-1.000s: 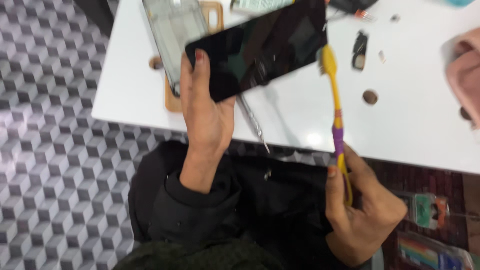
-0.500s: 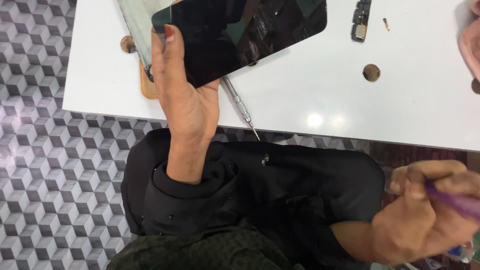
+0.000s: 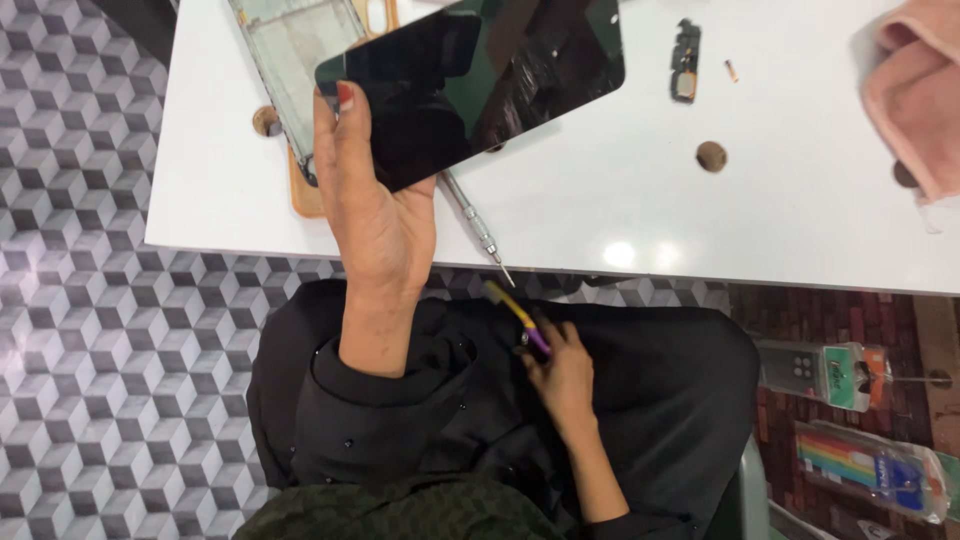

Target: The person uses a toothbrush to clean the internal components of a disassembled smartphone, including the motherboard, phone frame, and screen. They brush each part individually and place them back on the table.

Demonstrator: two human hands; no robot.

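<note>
L hand has a closed grip on a black phone screen panel, held tilted above the white counter, thumb on its left edge. R hand is down at the lap over black clothing, grip closed on a yellow-purple brush. A screwdriver lies on the counter just below the panel; a pink cloth sits at far right.

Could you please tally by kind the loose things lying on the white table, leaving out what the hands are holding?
Small round brown discs: 3
Metal screwdriver: 1
Pink cloth: 1
Small black phone part: 1
Tiny brown bit: 1
Clear phone frame on an orange pad: 1
Total: 8
</note>
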